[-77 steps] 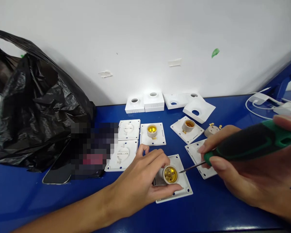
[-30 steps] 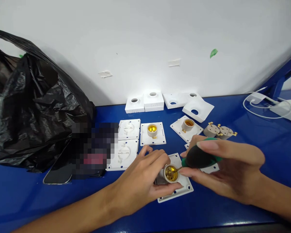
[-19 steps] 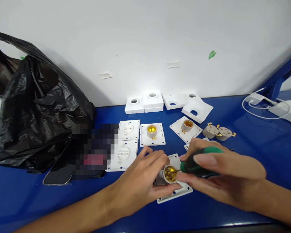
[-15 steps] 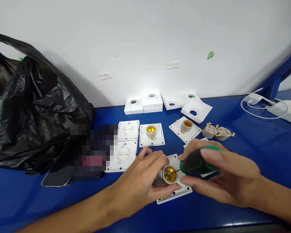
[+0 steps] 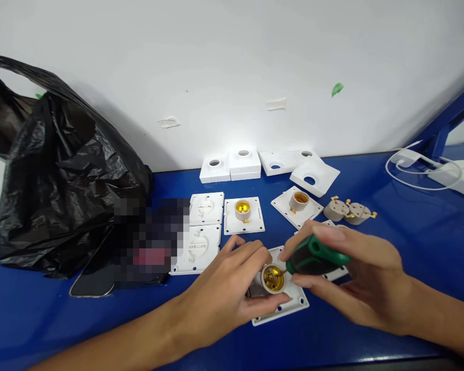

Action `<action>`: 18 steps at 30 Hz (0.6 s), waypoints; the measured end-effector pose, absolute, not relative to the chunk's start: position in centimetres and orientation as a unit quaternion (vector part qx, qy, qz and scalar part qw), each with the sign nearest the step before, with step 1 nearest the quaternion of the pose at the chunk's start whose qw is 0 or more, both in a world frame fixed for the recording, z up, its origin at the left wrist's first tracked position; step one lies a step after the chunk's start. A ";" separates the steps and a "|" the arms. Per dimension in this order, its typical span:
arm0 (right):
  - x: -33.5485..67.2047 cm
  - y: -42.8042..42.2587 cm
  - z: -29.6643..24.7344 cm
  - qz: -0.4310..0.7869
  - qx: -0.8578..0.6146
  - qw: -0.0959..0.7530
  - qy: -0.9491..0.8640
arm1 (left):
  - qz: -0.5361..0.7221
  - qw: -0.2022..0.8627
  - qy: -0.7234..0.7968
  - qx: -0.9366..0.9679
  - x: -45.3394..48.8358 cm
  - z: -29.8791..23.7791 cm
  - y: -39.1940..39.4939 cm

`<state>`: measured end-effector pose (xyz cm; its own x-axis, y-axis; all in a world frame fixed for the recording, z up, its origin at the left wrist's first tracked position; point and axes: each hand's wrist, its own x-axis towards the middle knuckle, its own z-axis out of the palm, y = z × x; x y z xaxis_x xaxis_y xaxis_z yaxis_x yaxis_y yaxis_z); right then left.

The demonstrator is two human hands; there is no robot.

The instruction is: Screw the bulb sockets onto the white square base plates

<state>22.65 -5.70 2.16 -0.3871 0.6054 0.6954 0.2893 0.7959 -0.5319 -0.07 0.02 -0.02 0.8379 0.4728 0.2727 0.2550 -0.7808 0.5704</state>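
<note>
My left hand [image 5: 235, 283] curls its thumb and fingers around a round lamp socket [image 5: 272, 279] with a brass-coloured inside. The socket sits on a square white base plate [image 5: 294, 304] on the blue table. In my right hand [image 5: 363, 278] is a screwdriver [image 5: 313, 257] with a green and black handle. Its thin shaft slants down into the socket, where the tip is hard to make out. Partly behind my right hand lies another white plate [image 5: 337, 273].
Beyond my hands lie two plates with sockets, a near one [image 5: 235, 226] and a tilted one [image 5: 280, 202]. Bare plates [image 5: 206, 263] lie left, loose sockets [image 5: 358, 214] right. White covers [image 5: 245, 170] line the wall. A black plastic bag [image 5: 69, 190] and a phone [image 5: 95, 273] are left; a power strip [image 5: 462, 178] is right.
The screwdriver handle has turned in my right hand, and those fingers have shifted around it. My left hand keeps its hold on the socket. The whole view has moved very slightly.
</note>
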 end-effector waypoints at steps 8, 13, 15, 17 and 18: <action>22.5 -6.3 3.3 0.138 -0.308 0.434 -0.835 | 0.209 0.272 0.198 0.918 -0.1 -0.1 0.1; 22.7 -5.6 2.0 0.184 -0.264 0.512 -0.797 | 0.198 0.272 0.203 0.920 -0.2 0.0 0.0; 22.7 -5.5 1.9 0.155 -0.272 0.523 -0.793 | 0.202 0.273 0.201 0.919 -0.1 -0.1 0.0; 22.7 -5.5 2.0 0.159 -0.263 0.508 -0.805 | 0.203 0.273 0.201 0.919 -0.1 -0.1 0.0; 22.8 -5.5 2.0 0.171 -0.258 0.496 -0.811 | 0.201 0.272 0.202 0.919 -0.1 -0.1 0.0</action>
